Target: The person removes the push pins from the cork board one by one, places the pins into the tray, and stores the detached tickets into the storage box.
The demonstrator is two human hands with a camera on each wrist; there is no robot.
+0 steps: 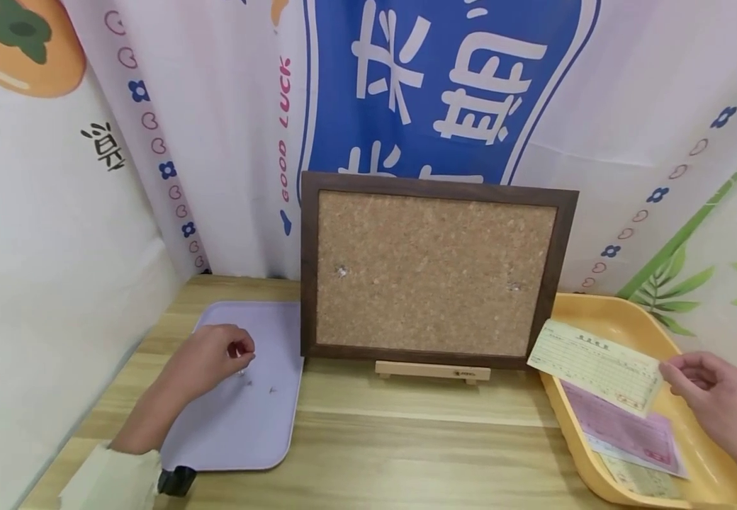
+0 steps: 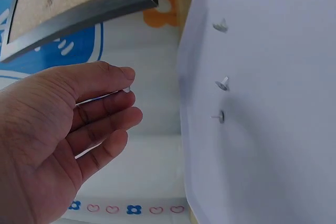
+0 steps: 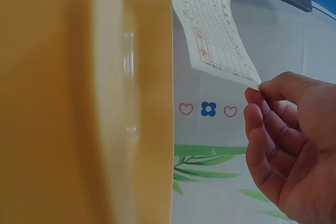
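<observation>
My left hand (image 1: 215, 361) is above the lilac tray (image 1: 228, 439). Thumb and forefinger pinch a small pale thumbtack (image 2: 126, 89), mostly hidden by the fingertips. Loose thumbtacks (image 2: 222, 83) lie on the tray below. With thumb and forefinger, my right hand (image 1: 719, 393) grips the right end of a pale yellow-green receipt slip (image 1: 598, 361), printed with lines and a red box. The slip is over the yellow tray (image 1: 588, 474), its far end near the lower right corner of the corkboard (image 1: 432, 276).
The dark-framed corkboard leans on a small wooden stand (image 1: 432, 370), with a shiny spot at each side of the cork. In the yellow tray lie a pink slip (image 1: 623, 425) and other papers. Behind the wooden table (image 1: 407, 446) hangs a printed curtain (image 1: 234, 142).
</observation>
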